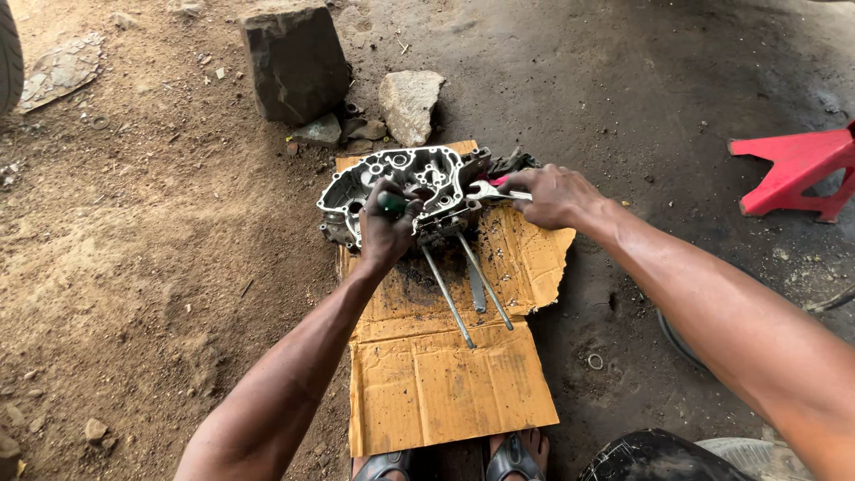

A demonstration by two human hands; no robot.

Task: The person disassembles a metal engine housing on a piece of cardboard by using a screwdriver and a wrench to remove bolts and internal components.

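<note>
Bare dirt ground (134, 267) fills the view, sandy brown on the left and dark, oil-stained on the right. At the far left edge a tyre (7, 53) just shows, with a flat scrap (58, 71) lying near it. Further right, at the top, a dark block (294, 62) stands beside a pale stone (410, 102), with smaller stones between them.

Below these lies a torn sheet of cardboard (436, 383), greasy near its top. On its upper end rests a metal engine case (401, 178), open side up, with two long studs (463, 285) reaching down from it across the cardboard. The left hand (387, 227) is over the case, fist closed around a green handle (392, 204); what the handle's tip touches is hidden. The right hand (552, 196) is just right of the case, closed on a spanner (494, 190) whose head sits at the case's right edge.

At the bottom, two sandalled feet (454, 459) poke in under the cardboard's lower edge. Right of the cardboard a small ring (595, 362) lies on the dark ground. A red stand (793, 169) sits at the far right edge, well apart from the work.
</note>
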